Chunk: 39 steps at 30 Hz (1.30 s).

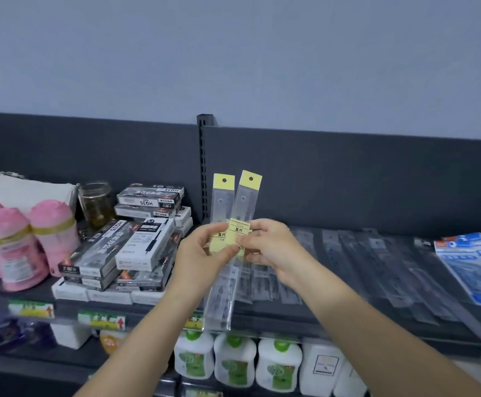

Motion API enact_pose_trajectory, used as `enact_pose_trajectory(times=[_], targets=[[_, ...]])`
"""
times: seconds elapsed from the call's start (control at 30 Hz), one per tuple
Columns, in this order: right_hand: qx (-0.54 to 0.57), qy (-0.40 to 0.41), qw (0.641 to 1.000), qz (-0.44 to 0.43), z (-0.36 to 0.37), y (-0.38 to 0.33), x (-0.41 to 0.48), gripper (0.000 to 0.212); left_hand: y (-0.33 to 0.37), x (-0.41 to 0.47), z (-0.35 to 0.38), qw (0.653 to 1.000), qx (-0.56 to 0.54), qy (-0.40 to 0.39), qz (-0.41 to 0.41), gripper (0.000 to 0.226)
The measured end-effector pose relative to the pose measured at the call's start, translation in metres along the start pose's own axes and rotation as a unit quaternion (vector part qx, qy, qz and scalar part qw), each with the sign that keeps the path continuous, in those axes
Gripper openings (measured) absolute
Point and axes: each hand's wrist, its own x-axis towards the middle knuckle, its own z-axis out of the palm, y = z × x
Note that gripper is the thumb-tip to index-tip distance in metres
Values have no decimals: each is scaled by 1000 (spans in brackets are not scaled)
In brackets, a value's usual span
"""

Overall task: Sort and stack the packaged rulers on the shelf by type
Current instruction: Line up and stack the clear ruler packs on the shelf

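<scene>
Two yellow-topped rulers held up above the shelf, being matched.

I have both hands closed on the pair at their middle labels: my left hand point(204, 247) pinches the left ruler point(222, 202) and my right hand point(267, 245) pinches the right ruler point(246, 196), fingers curled tight, nothing else in either. The packs stand nearly upright, touching at the labels and fanning apart at the yellow headers, which I judge lets me compare the two and square them into one stack. Their clear lower ends hang down past the front edge of the shelf point(262, 319). More rulers point(376, 270) lie flat in a loose spread on the shelf to the right, near blue packs point(474, 262); pen boxes point(136, 239) are piled to the left, so I guess the matched pair goes between them.
</scene>
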Motion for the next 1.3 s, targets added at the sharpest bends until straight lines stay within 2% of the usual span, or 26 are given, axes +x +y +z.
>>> enact_pose_trajectory(times=[0.13,0.23,0.4,0.8,0.93,1.13,1.3], targets=[[20,23,1000,6,-10,5,17,24,-7,14,2,999,-1,-37,-31,27],[35,52,998,6,-27,6,32,17,-14,30,1,995,14,-73,-67,42],[2,75,997,26,-51,17,68,46,-24,57,0,990,17,-100,-99,63],[-122,61,990,31,-76,39,126,63,-48,96,15,984,68,-93,-136,66],[-141,31,988,61,-76,44,125,70,-55,102,13,983,82,-87,-138,66],[-183,4,980,79,-60,63,124,54,-68,109,11,975,114,-133,-141,70],[-269,14,962,53,-47,68,119,56,-71,111,11,958,142,-208,-138,76]])
